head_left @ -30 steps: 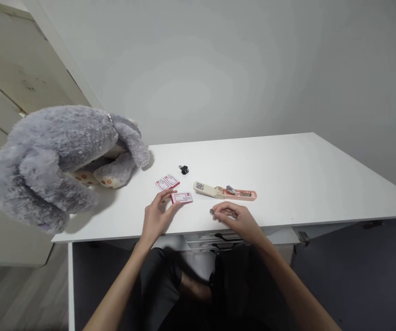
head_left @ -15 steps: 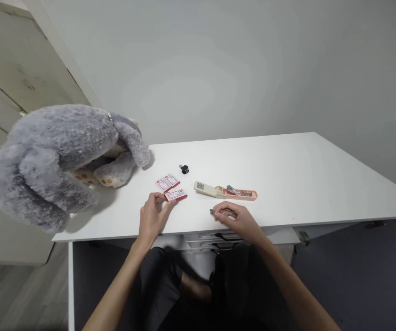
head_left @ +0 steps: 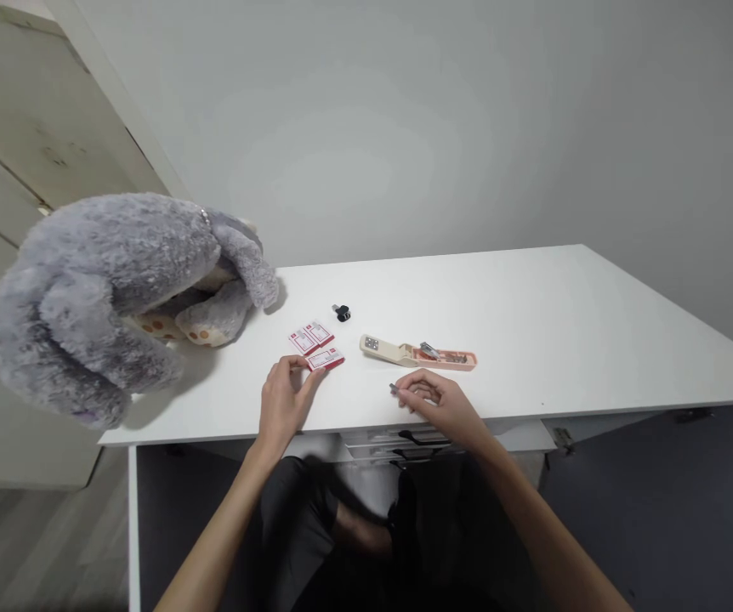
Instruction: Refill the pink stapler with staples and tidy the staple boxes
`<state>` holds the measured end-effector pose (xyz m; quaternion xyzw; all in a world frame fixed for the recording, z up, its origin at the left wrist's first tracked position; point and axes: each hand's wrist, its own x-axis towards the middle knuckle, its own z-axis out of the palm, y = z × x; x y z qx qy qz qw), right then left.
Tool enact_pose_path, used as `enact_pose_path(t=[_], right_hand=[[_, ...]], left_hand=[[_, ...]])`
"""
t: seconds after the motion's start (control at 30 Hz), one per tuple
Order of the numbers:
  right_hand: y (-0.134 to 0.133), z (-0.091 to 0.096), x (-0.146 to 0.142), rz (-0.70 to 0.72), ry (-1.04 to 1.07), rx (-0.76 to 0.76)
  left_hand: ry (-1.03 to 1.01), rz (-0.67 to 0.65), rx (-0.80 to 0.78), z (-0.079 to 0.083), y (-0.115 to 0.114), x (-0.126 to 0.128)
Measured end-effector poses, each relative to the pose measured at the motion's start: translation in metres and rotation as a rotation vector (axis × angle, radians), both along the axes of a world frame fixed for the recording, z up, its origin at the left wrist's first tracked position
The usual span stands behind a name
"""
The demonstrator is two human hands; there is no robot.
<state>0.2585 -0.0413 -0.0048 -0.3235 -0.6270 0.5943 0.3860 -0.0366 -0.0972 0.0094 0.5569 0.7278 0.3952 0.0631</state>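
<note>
Since a second ago, one small red-and-white box (head_left: 326, 359) has slid leftward with the left hand (head_left: 283, 398) and now lies just in front of two similar boxes (head_left: 319, 332) on the table (head_left: 532, 323). That hand's fingers are clamped on the box's left end; what the boxes contain is hidden. The right hand's (head_left: 438, 403) fingers pinch a small dark piece (head_left: 393, 388). Just beyond it lies an open cream-and-pink case (head_left: 387, 350), its pink half holding shiny metal pieces (head_left: 429, 350) too small to identify.
</note>
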Motion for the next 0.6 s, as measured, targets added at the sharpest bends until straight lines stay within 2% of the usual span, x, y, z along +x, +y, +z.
enact_pose_path(t=[0.2, 0.43, 0.5, 0.6], right_hand=[[0.002, 0.002, 0.004, -0.089, 0.133, -0.043], [0.011, 0.014, 0.047, -0.265, 0.073, -0.086], [0.015, 0.018, 0.060, -0.327, 0.030, -0.089], [0.020, 0.025, 0.073, -0.391, -0.036, -0.068]], left_hand=[[0.177, 0.020, 0.004, -0.006, 0.002, -0.006], [0.383, -0.032, 0.142, -0.005, 0.000, -0.001], [0.446, -0.099, 0.184, -0.003, 0.000, 0.006], [0.528, -0.301, 0.193, 0.001, 0.001, 0.019]])
